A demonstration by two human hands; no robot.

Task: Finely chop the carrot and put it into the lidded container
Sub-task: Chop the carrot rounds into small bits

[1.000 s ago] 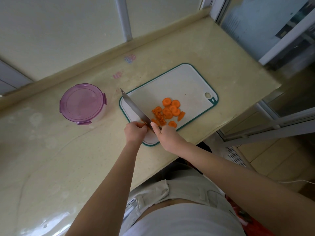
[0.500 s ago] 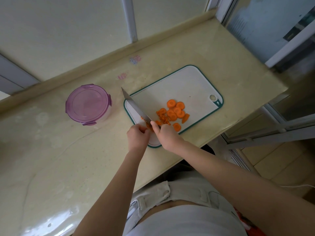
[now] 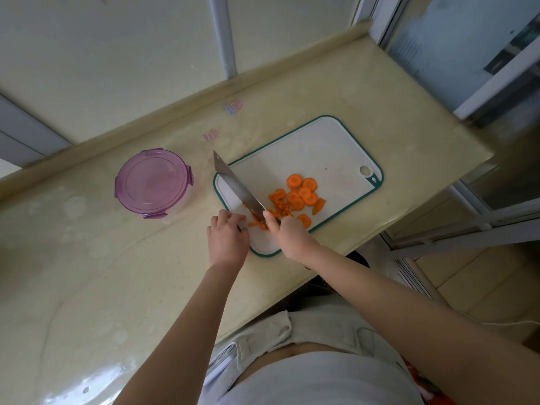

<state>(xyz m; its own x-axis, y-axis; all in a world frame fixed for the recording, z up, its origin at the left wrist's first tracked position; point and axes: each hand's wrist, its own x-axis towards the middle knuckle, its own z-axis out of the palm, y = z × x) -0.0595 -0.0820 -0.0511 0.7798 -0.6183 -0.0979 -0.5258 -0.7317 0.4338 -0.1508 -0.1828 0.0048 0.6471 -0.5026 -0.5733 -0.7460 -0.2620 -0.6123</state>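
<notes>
The right hand [image 3: 287,236] grips the kitchen knife [image 3: 237,187], forefinger along its spine. The left hand [image 3: 227,239], fingers curled, holds carrot strips [image 3: 254,224] at its fingertips. Compared with a second ago, more fine bits [image 3: 280,206] lie just beyond the right hand, so the chopping is advancing. Whole slices [image 3: 305,192] wait farther right on the cutting board [image 3: 306,147], and the lidded container [image 3: 152,182] stays closed, well left of the left hand.

Left hand [image 3: 226,241]: mine, bare.
Right hand [image 3: 292,239]: mine, bare.
Left forearm [image 3: 181,323]: bare from my wrist to the frame edge.
Right forearm [image 3: 409,311]: bare likewise.
Top [image 3: 321,381]: I wear a plain, smooth, pale grey-white garment.
Trousers [image 3: 330,325]: I wear light beige cloth with stitched seams and belt loops.
Waist [image 3: 292,353]: a narrow bare strip shows between my top and trousers.
</notes>
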